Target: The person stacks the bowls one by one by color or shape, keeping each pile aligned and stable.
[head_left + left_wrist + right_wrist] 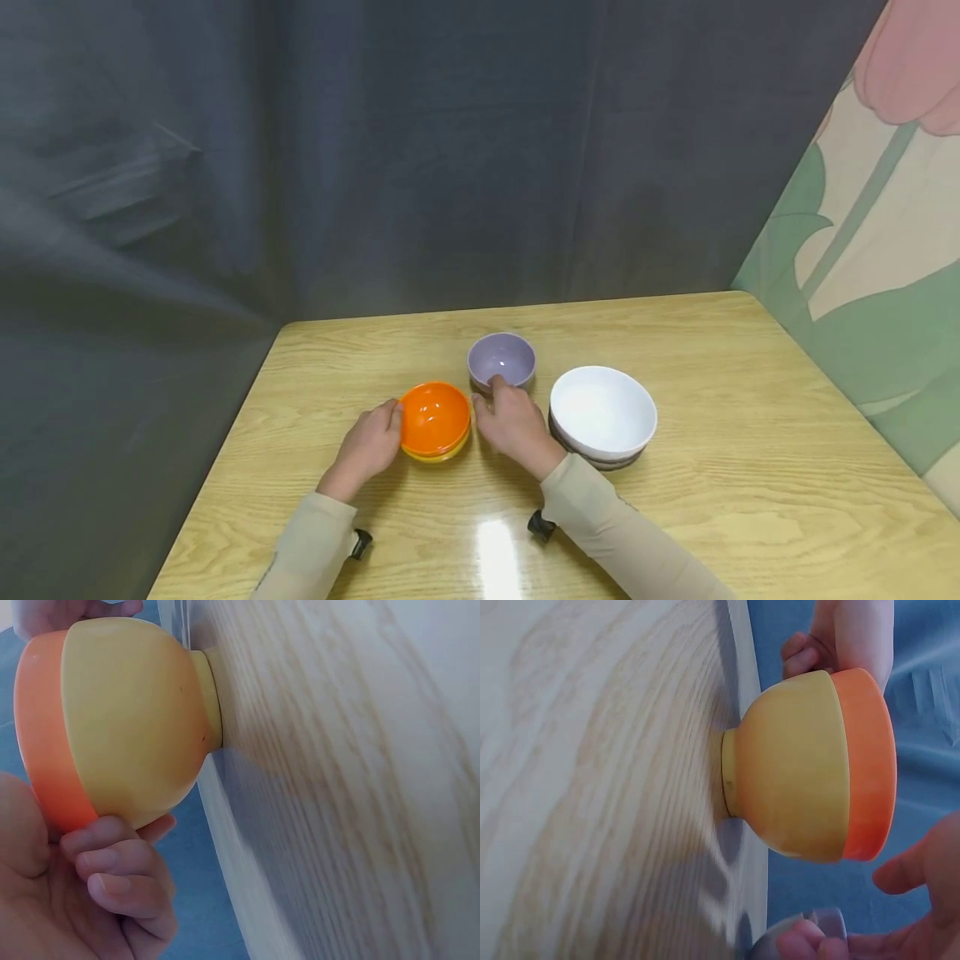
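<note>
An orange bowl (435, 417) sits nested in a yellow bowl (135, 720), which stands on the table. My left hand (372, 442) grips the pair at their left side, with curled fingers (116, 862) against the outside near the orange rim. My right hand (517, 425) is between these bowls and a purple bowl (501, 357) behind them. Its fingers (802, 943) overlap the purple bowl's near side in the right wrist view; whether they touch is hard to tell. The right thumb (901, 871) stands apart from the orange bowl.
A white bowl (603, 412) rests in a darker bowl (611, 463) to the right, close to my right forearm. The wooden table (750, 500) ends at a dark curtain (480, 167) behind. A flower-patterned wall (885, 333) borders the right side.
</note>
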Tool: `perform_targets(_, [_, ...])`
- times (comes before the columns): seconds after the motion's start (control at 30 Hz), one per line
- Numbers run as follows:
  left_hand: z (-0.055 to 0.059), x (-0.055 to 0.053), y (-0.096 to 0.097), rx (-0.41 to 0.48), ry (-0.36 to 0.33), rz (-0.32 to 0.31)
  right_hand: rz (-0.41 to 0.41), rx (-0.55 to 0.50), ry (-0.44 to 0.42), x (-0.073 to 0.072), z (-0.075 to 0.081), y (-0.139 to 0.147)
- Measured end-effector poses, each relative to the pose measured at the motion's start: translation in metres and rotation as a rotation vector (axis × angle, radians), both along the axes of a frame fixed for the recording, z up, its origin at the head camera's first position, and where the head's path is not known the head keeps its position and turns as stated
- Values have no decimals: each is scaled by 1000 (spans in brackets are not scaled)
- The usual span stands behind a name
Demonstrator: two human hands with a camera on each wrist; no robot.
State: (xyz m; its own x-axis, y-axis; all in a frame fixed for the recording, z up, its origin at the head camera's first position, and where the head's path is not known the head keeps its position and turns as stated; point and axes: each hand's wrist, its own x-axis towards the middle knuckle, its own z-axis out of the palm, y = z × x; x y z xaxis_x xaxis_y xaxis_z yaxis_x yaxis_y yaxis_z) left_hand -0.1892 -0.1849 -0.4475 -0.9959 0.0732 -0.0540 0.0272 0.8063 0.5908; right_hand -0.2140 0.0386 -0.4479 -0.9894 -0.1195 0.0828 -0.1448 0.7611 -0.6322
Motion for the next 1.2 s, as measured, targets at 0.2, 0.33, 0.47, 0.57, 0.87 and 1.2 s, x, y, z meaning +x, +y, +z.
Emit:
perform_targets(0.2, [-1,1,-5,-5,4,-18,51,-31,46,1,-2,1])
perform_targets(0.33, [-2,3,-6,19,-10,-34,45,-65,59,-2,-5,1])
perform_targets(0.47, [-3,3,-4,42,1,-48,-17,-106,60,-5,-10,0])
perform_targets(0.57, [-4,4,-2,48,-1,-50,-62,-151,53,-6,-12,-1])
perform_targets(0.87, [-3,2,-2,52,14,-56,-156,-335,-88,-16,-21,-1])
perform_targets(1.2, [-3,4,-1,54,16,-53,-189,-751,-303,-16,-21,-3])
